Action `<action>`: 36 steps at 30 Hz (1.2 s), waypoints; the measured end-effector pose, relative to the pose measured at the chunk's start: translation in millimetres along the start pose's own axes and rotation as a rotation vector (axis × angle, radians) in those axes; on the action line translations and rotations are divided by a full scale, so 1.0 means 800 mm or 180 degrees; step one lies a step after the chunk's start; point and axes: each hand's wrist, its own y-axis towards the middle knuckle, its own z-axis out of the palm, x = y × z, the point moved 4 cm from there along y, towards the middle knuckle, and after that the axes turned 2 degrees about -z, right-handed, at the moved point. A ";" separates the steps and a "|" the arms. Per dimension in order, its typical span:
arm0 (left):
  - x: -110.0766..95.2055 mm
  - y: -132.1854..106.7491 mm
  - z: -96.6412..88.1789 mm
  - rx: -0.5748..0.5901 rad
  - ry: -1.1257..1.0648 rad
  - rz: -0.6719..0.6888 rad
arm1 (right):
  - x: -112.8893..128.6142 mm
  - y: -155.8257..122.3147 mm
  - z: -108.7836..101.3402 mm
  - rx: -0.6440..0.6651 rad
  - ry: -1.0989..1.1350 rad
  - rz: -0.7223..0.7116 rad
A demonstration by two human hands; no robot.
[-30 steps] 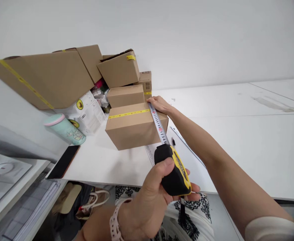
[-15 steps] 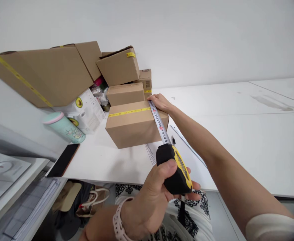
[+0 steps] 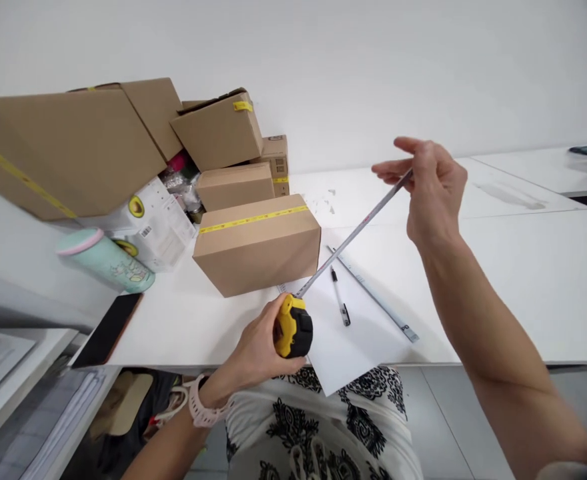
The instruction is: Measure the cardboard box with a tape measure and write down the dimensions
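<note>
My left hand (image 3: pixel 258 347) is closed around the yellow and black tape measure case (image 3: pixel 293 327) at the near table edge. Its metal blade (image 3: pixel 353 233) runs up and right through the air to my right hand (image 3: pixel 431 190), which pinches the blade's end above the table. A cardboard box with a yellow tape stripe (image 3: pixel 258 243) sits just left of the blade, apart from both hands. Under the blade lie a white sheet of paper (image 3: pixel 353 340), a pen (image 3: pixel 339 305) and a steel ruler (image 3: pixel 373 297).
More cardboard boxes (image 3: pixel 73 143) are stacked against the wall at the left, with a white avocado-print carton (image 3: pixel 148 223). A mint tumbler (image 3: pixel 106 260) lies on its side and a black phone (image 3: pixel 106 330) rests near the table's left corner. The white table (image 3: pixel 523 280) extends right.
My right hand lifted the blade's end off the box and swung it up and to the right. My left hand lowered the case to the table edge and turned it.
</note>
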 end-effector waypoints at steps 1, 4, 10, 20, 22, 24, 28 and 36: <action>0.001 -0.001 0.000 0.0018 0.0099 0.0043 | 0.005 -0.009 -0.007 -0.0068 0.0037 0.0106; -0.007 -0.006 0.005 0.0049 0.0260 0.0165 | 0.012 -0.046 -0.001 -0.0052 0.0310 0.0451; -0.050 -0.010 -0.018 -0.0353 0.0717 0.0608 | 0.027 -0.155 0.063 0.1551 0.0198 0.0544; -0.134 0.048 -0.168 -0.1355 0.2361 0.0559 | -0.070 -0.182 0.000 0.1705 -0.1976 0.1435; -0.135 0.077 -0.189 -0.1138 0.2529 0.0364 | -0.083 -0.200 0.000 0.2421 -0.2688 0.1523; -0.131 0.105 -0.201 -0.0798 0.2575 0.0200 | -0.088 -0.220 0.006 0.2943 -0.3008 0.1449; -0.123 0.137 -0.207 -0.0456 0.2733 0.0000 | -0.094 -0.244 0.020 0.3385 -0.3032 0.1204; -0.122 0.163 -0.212 0.0017 0.2825 -0.0131 | -0.101 -0.240 -0.015 0.3044 -0.1838 0.1844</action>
